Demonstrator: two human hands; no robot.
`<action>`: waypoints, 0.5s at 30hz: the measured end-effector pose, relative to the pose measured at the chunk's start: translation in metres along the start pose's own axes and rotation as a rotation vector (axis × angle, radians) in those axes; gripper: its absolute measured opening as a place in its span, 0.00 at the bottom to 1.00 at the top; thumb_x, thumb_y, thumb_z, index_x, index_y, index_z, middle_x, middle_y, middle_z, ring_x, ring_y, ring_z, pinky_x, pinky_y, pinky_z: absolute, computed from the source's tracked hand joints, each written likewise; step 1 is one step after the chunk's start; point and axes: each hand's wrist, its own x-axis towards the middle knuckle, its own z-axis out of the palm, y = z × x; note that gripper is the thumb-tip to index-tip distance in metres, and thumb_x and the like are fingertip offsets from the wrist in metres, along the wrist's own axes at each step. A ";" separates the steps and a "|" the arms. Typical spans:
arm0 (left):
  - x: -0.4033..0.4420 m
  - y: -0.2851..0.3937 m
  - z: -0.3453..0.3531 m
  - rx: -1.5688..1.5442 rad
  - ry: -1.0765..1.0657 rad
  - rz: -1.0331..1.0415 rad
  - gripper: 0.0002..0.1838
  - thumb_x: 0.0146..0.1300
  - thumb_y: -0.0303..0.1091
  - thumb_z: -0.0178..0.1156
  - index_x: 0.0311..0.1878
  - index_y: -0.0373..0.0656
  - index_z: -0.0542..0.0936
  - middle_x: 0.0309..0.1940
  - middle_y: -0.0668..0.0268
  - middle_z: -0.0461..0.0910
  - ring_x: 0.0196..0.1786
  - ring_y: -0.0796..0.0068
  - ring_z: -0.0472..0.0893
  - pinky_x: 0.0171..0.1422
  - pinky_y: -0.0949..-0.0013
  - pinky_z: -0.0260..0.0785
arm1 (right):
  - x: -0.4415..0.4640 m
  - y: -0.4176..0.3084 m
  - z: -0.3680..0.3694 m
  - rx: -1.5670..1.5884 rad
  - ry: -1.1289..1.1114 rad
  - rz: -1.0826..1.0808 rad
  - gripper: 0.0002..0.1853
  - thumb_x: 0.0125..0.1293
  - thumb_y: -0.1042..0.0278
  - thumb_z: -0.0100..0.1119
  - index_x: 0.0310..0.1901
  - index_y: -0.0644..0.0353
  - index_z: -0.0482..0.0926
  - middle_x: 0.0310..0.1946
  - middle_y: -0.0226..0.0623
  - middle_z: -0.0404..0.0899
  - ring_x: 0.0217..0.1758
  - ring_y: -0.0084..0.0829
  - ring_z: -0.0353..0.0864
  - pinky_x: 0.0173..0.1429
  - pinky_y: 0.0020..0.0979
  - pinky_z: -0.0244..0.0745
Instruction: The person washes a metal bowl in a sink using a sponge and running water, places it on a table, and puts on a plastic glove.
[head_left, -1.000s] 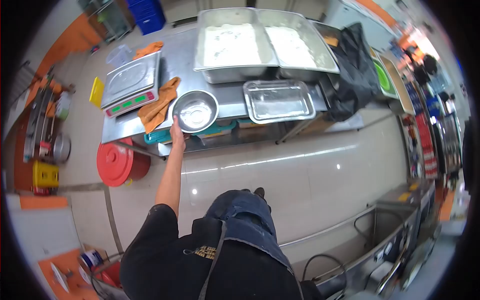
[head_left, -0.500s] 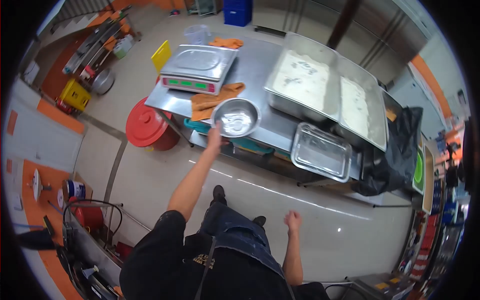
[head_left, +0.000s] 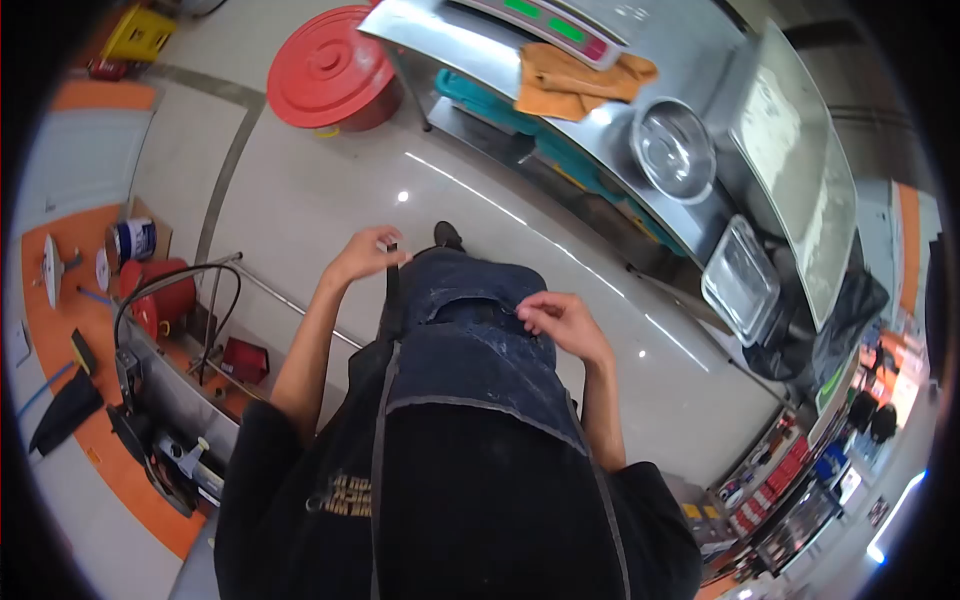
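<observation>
Both my hands are in front of my body, over the dark blue apron (head_left: 470, 355). My left hand (head_left: 368, 255) is beside the apron's upper left edge, next to a dark strap (head_left: 392, 285). Its fingers are bent but apart, and I see nothing held. My right hand (head_left: 568, 325) is at the right end of the apron's pocket opening, its thumb and fingertips drawn together. Whether a bit of cloth is between them I cannot make out. The metal bowl (head_left: 673, 150) stands on the steel table (head_left: 600, 145), away from both hands.
On the table are a scale (head_left: 550, 25), an orange cloth (head_left: 575, 80) and a deep tray (head_left: 790, 150) of white powder. A shallow metal tray (head_left: 740, 280) is at its edge. A red lidded bin (head_left: 330, 65) stands left of the table. A metal rail (head_left: 290, 300) runs at my left.
My left hand has left the bowl and come back to the apron. My right hand has moved in to the apron too. The view has tilted down and turned, shifting the table up and right.
</observation>
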 end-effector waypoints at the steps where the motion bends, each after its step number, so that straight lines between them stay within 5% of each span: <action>1: -0.019 0.016 -0.014 -0.172 -0.033 -0.073 0.25 0.47 0.45 0.69 0.45 0.40 0.78 0.35 0.61 0.78 0.40 0.72 0.77 0.47 0.68 0.69 | 0.005 -0.013 0.012 -0.001 -0.069 0.021 0.11 0.58 0.65 0.60 0.37 0.65 0.80 0.25 0.35 0.80 0.28 0.23 0.78 0.34 0.26 0.72; 2: -0.036 0.034 -0.016 -0.350 -0.068 -0.148 0.25 0.45 0.44 0.71 0.44 0.40 0.78 0.34 0.61 0.77 0.40 0.72 0.77 0.47 0.67 0.69 | 0.019 -0.024 0.023 -0.182 -0.081 -0.044 0.09 0.57 0.67 0.60 0.35 0.65 0.80 0.28 0.40 0.81 0.30 0.31 0.81 0.36 0.29 0.73; 5: -0.038 0.043 0.003 -0.156 -0.002 0.116 0.21 0.44 0.43 0.71 0.38 0.42 0.79 0.33 0.62 0.78 0.40 0.67 0.77 0.47 0.66 0.69 | 0.073 -0.040 0.061 -0.481 -0.211 -0.217 0.08 0.57 0.68 0.57 0.34 0.63 0.81 0.31 0.45 0.81 0.33 0.43 0.81 0.40 0.35 0.74; 7: -0.032 0.041 0.006 0.043 -0.048 0.099 0.16 0.42 0.39 0.69 0.34 0.42 0.80 0.34 0.57 0.78 0.41 0.58 0.77 0.46 0.62 0.69 | 0.102 -0.050 0.088 -0.685 -0.357 -0.299 0.09 0.57 0.69 0.53 0.34 0.64 0.81 0.33 0.51 0.79 0.37 0.51 0.78 0.45 0.41 0.73; 10: -0.027 0.037 -0.013 0.080 0.147 0.082 0.09 0.45 0.33 0.64 0.31 0.42 0.81 0.33 0.58 0.78 0.39 0.57 0.77 0.45 0.61 0.69 | 0.128 -0.085 0.115 -0.916 -0.616 -0.162 0.11 0.58 0.70 0.49 0.31 0.70 0.79 0.32 0.58 0.78 0.42 0.52 0.77 0.50 0.44 0.71; 14: -0.017 0.035 -0.061 0.003 0.413 0.022 0.06 0.46 0.31 0.62 0.28 0.41 0.81 0.33 0.62 0.78 0.37 0.59 0.78 0.42 0.61 0.70 | 0.189 -0.082 0.141 -0.905 -0.580 -0.533 0.15 0.62 0.67 0.45 0.32 0.72 0.77 0.30 0.55 0.77 0.45 0.49 0.76 0.51 0.44 0.68; 15: -0.016 0.032 -0.072 -0.040 0.464 -0.003 0.06 0.46 0.31 0.62 0.27 0.40 0.81 0.33 0.63 0.78 0.37 0.59 0.78 0.41 0.61 0.70 | 0.210 -0.080 0.150 -0.962 -0.728 -0.464 0.15 0.61 0.66 0.45 0.33 0.72 0.77 0.32 0.55 0.78 0.45 0.49 0.76 0.51 0.44 0.68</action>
